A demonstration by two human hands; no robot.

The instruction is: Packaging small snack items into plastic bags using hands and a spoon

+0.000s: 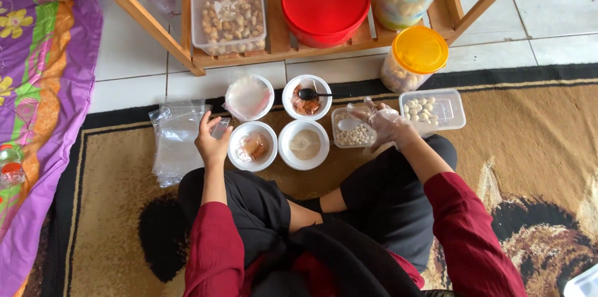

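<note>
My left hand pinches a small clear bag, held up by the white bowls. My gloved right hand grips a spoon over the tub of little white balls, off to the bag's right

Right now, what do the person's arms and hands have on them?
Both arms wear long dark red sleeves. The left hand is bare. The right hand is covered by a thin, clear, crinkly plastic glove. No rings, watch or bracelets show.
</note>
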